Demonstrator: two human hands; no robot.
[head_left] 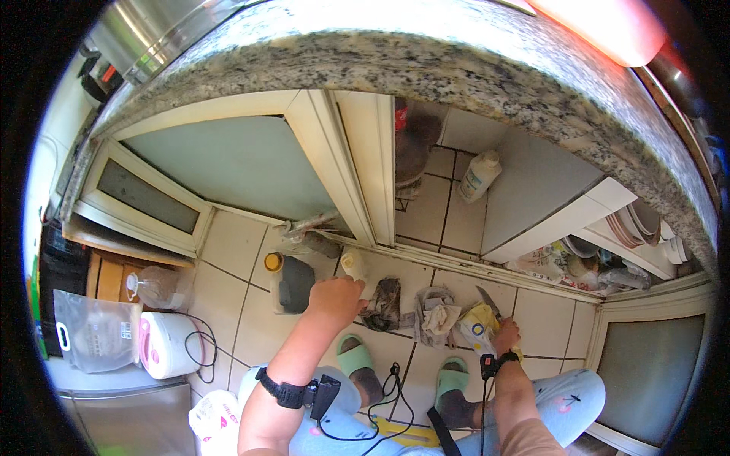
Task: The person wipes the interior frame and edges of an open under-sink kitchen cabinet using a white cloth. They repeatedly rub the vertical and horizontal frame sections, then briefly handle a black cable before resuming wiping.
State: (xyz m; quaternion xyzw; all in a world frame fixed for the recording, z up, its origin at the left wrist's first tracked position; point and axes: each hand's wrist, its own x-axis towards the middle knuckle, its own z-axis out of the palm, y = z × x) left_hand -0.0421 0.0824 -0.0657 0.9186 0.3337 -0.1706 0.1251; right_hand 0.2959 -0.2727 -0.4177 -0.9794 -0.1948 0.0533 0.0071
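My left hand (pixel 336 299) reaches over the tiled floor at a small pale bottle (pixel 352 264); its fingers are partly hidden, so whether it grips the bottle is unclear. Left of it stands a jug of dark liquid with a yellow cap (pixel 293 285). My right hand (pixel 506 335) is closed around the handle of a knife (pixel 489 302), its blade pointing up and left. Under and beside that hand lies a yellow and white plastic packet (pixel 478 326). Between the hands lie a dark crumpled bag (pixel 383 305) and a greyish crumpled cloth or bag (pixel 438 316).
Ahead is an open cabinet holding a white bottle (pixel 480 175), with stacked bowls (pixel 633 225) at its right. A granite counter edge (pixel 399 62) overhangs. A white and pink appliance (pixel 171 345) and a clear plastic jug (pixel 162 286) stand left. Cables hang from both wrists.
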